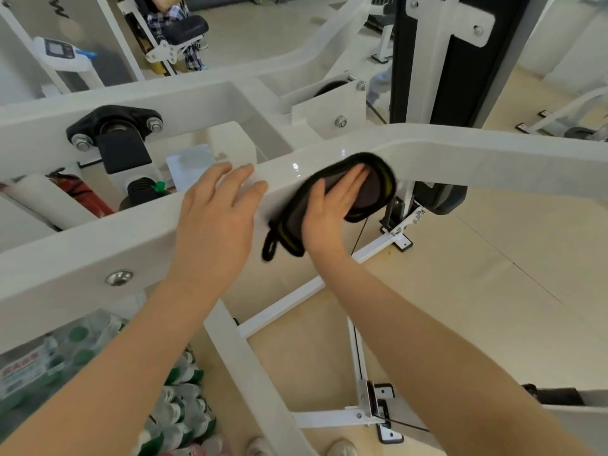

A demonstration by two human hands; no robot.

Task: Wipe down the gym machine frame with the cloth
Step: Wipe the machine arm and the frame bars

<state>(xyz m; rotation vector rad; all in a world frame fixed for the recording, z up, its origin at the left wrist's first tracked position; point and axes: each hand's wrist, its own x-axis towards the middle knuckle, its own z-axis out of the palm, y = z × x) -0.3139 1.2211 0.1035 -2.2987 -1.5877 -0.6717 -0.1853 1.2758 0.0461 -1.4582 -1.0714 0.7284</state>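
Note:
A white gym machine frame [460,146] runs across the view as a thick curved beam. A dark cloth [371,195] with black and yellow edging and a hanging loop lies flat against the beam's front face. My right hand [332,209] presses on the cloth with flat, spread fingers. To the left of the cloth, my left hand [217,205] rests on the beam's top edge with its fingers apart, holding nothing.
Shrink-wrapped packs of water bottles [177,409] sit on the floor at lower left. A red fire extinguisher [85,195] and a black pivot bracket [115,126] are behind the beam. A black upright column [424,60] rises at the back. White floor bars [296,307] cross below.

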